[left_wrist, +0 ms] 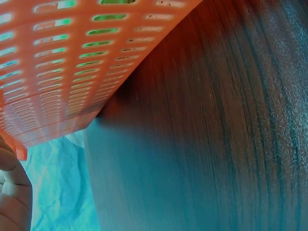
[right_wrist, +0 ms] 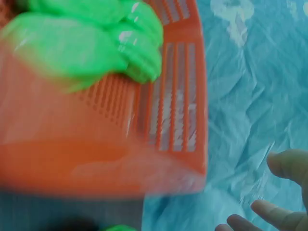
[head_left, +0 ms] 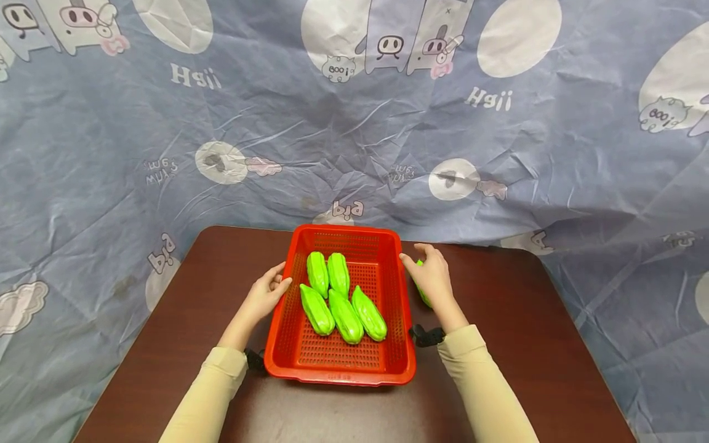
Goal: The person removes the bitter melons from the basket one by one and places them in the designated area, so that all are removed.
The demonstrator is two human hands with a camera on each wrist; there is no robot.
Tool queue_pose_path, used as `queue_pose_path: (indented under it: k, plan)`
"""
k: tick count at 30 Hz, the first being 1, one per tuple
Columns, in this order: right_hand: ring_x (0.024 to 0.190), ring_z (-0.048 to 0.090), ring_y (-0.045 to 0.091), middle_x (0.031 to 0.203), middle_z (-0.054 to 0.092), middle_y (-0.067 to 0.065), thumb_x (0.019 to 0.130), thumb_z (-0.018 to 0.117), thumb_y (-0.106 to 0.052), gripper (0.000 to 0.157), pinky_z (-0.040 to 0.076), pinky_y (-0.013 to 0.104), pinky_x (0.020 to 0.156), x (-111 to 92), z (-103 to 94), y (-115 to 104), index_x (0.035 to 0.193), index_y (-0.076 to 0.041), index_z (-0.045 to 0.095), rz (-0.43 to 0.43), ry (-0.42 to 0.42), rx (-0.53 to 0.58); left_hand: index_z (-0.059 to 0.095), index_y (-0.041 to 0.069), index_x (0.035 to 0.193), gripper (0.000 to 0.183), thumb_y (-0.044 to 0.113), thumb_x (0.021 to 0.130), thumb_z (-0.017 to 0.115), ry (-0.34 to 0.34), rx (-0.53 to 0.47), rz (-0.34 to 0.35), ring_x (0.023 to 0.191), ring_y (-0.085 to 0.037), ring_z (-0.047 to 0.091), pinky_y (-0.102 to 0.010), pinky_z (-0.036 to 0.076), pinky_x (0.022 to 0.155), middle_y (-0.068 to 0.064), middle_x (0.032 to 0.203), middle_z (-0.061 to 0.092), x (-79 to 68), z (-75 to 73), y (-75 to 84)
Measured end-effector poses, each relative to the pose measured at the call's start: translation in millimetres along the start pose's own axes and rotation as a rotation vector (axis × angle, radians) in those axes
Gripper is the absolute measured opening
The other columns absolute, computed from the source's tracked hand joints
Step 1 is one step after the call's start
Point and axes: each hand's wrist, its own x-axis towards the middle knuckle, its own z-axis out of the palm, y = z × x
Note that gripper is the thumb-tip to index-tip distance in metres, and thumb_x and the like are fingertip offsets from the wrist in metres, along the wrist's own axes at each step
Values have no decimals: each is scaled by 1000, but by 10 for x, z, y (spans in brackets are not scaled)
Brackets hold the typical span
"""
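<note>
A red plastic basket (head_left: pixel 340 376) with slotted walls stands on the table, holding several bright green ridged gourds (head_left: pixel 345 315) with pointed ends. My left hand (head_left: pixel 264 294) grips the basket's left rim, its thumb at the edge; in the left wrist view its curled fingers (left_wrist: pixel 14 192) show beside the basket's corner. Just outside the right rim, my right hand (head_left: pixel 432 277) hovers with fingers spread and nothing in them. Another green gourd (head_left: pixel 422 294) lies on the table below that hand, which partly covers it. The right wrist view shows the spread fingers (right_wrist: pixel 284 163) apart from the basket.
The dark wood table (head_left: pixel 532 320) extends to both sides of the basket. Behind its far edge hangs a wrinkled blue-grey printed cloth (head_left: pixel 332 154). A black wrist device (head_left: pixel 426 336) on the right arm sits close to the basket's right wall.
</note>
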Motion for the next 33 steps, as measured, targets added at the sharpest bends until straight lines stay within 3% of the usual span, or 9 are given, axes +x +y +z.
queue_pose_path:
  k: [6,15,33]
  plan:
    - [120,57,38,134,56,20,93,67,-35,55,48,49,97,-73,116,-199,136,-2,54,-34,-76,9,35,2,151,59,25,102,56,-6,-20,2,74,-16,54,-27,47,64,-15,105,60,-7,17,-24]
    - [118,58,37,134,58,19,92,69,-32,55,49,50,95,-191,371,-293,134,0,55,-45,-175,22,36,0,151,58,23,102,57,4,-28,5,71,-15,52,-25,46,63,-14,101,59,-5,25,-33]
    - [123,53,39,133,54,26,88,72,-31,63,45,49,100,-303,723,-294,137,2,50,61,-395,-204,35,3,152,59,26,102,56,-2,-49,-9,73,-15,53,-26,48,63,-14,103,59,-4,11,-24]
